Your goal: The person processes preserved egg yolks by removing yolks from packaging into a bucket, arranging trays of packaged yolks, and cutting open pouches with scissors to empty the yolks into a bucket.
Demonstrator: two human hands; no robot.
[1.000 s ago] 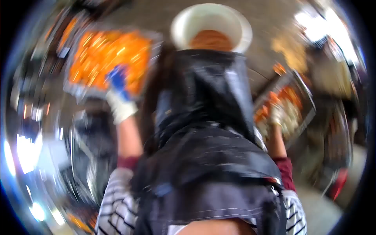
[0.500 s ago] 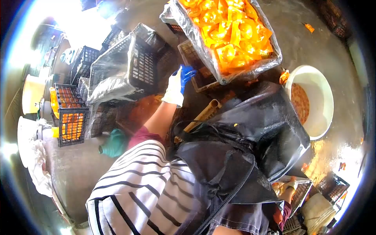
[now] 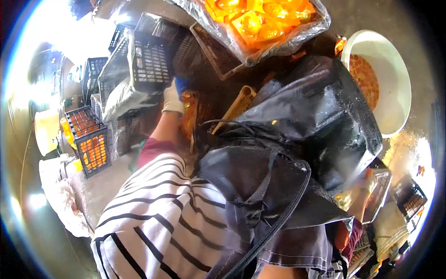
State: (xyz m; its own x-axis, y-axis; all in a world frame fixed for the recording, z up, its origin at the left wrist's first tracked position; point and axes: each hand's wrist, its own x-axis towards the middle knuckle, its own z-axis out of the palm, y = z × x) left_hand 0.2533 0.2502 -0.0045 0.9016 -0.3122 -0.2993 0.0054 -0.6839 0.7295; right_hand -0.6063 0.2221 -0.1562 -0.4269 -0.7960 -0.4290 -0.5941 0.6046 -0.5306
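My left hand [image 3: 173,98], in a white glove with a blue palm, is beside the lower corner of a black plastic crate [image 3: 151,63]. Its fingers are blurred and partly turned away, so I cannot make out a grip. Just right of it stands a narrow container with orange contents [image 3: 189,114]. Far to the lower right, my right hand [image 3: 370,182], gloved too, is at the near side of a pale-rimmed crate [image 3: 382,190]. Glare and the black apron [image 3: 320,125] leave its fingers unclear. Something yellowish and shiny [image 3: 344,200] lies close to it.
A plastic-lined crate of orange packets [image 3: 260,23] stands ahead, above an empty-looking brown crate [image 3: 218,53]. At right is a white tub [image 3: 395,88] with reddish-orange contents. A yellow tube-like piece [image 3: 241,100] lies between. Orange-filled black crates [image 3: 95,151] stand left.
My left hand has moved left and come up to the black crate's corner. The view has shifted, so the orange packets sit higher in it. My right hand appears farther up and right.
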